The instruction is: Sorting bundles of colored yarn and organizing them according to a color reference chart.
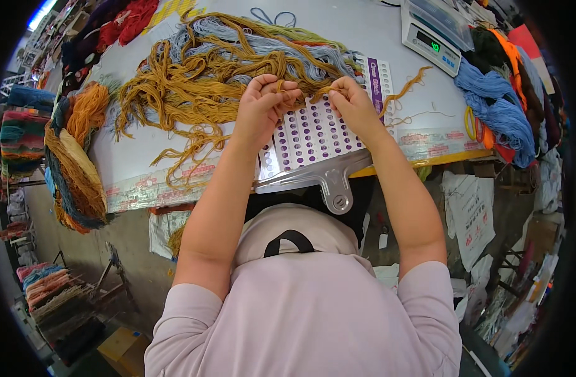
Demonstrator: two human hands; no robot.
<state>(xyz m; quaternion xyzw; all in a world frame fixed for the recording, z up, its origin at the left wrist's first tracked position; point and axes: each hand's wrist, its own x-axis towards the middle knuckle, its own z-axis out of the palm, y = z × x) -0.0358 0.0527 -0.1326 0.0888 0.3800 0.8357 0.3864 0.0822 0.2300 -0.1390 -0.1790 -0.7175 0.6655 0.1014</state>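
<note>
Both my hands work over a white card (pixel 307 135) with rows of purple-rimmed holes. In my right hand (pixel 357 110), thumb and fingertips pinch a strand of mustard yarn (pixel 324 93). My left hand (pixel 263 110) is curled, with mustard yarn caught at its fingers; the exact grip is partly hidden. Beyond the hands, long mustard strands (pixel 194 81) lie tangled over pale grey-blue strands (pixel 216 28), leading to the card's far part. A large silvery clip (pixel 335 182) grips the card's near edge at the table front.
A scale (pixel 431 41) with a lit display stands at the far right. Blue yarn (pixel 495 94) and scissors with yellow handles (pixel 469 123) lie at the table's right edge. Orange and brown yarn bundles (pixel 77 151) hang off the left edge. Red yarn (pixel 131 22) lies far left.
</note>
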